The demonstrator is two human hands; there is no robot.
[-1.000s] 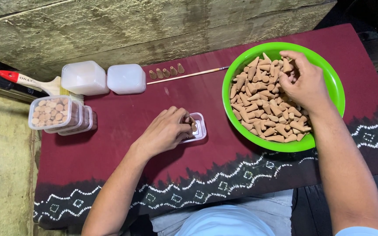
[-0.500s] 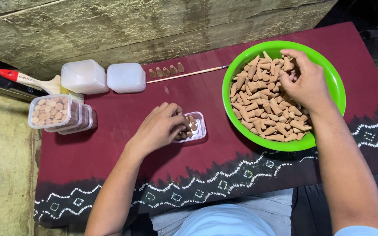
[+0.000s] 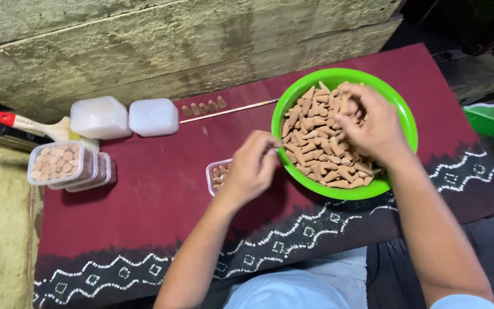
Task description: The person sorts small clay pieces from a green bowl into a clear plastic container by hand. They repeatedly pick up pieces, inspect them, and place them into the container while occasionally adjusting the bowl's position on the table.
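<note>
Right now my right hand [image 3: 373, 123] is down in the green bowl [image 3: 407, 123] at two o'clock on the worktop [image 3: 161, 189], fingers curled together among the brown cones [image 3: 321, 151]; whether they clamp one I cannot tell. My left hand [image 3: 251, 167] hovers between the bowl rim and the small clear container [image 3: 215, 174] at centre, fingertips pinched together, on what I cannot tell. I judge this the filling step: cones going into the container. Next calls for a careful, upright placement. Filled tubs [image 3: 64, 166] sit at nine o'clock.
</note>
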